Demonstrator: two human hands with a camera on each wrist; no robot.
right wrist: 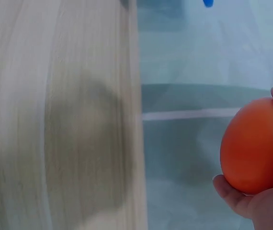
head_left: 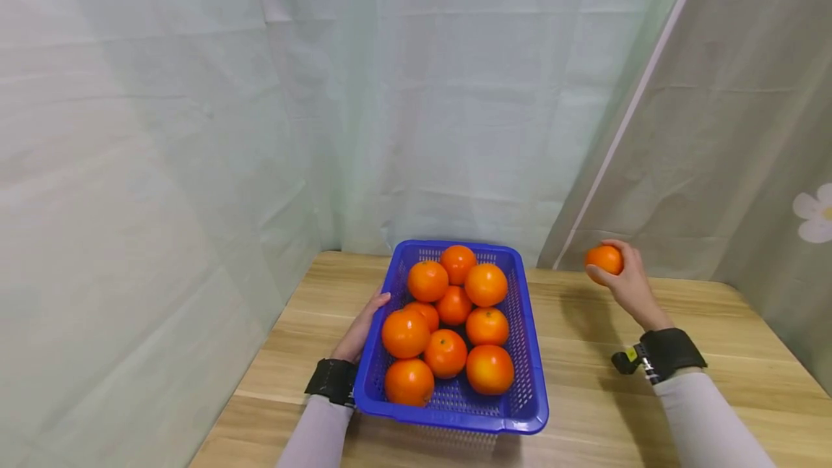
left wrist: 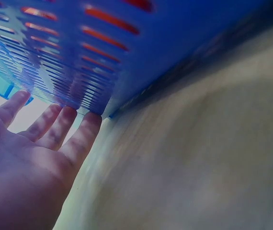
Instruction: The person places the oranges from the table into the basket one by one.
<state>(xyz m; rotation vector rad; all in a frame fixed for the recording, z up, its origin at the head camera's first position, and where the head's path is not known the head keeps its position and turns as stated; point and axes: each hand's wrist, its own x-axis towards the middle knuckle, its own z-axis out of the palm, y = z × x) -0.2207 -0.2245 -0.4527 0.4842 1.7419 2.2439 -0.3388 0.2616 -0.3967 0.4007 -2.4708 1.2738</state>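
A blue plastic basket (head_left: pixel 536 388) full of oranges (head_left: pixel 445 352) stands on the wooden table. At its left side is my left hand (head_left: pixel 356 331), with one fingertip showing at the rim. The left wrist view shows this hand's fingers (left wrist: pixel 84 136) stretched out, their tips against the slotted basket wall (left wrist: pixel 74 72). To the right of the basket, my right hand (head_left: pixel 632 287) holds a single orange (head_left: pixel 603 259) above the table near its far edge. In the right wrist view, the thumb and fingers grip that orange (right wrist: pixel 254 148) from opposite sides; part of it is cut off by the frame.
The wood-grain table (head_left: pixel 578 396) extends on both sides of the basket. Pale curtains (head_left: pixel 455 92) hang right behind its far edge and along the left. A greyish curtain with a white flower (head_left: pixel 809 219) hangs at the right. Both wrists wear black straps (head_left: pixel 672 352).
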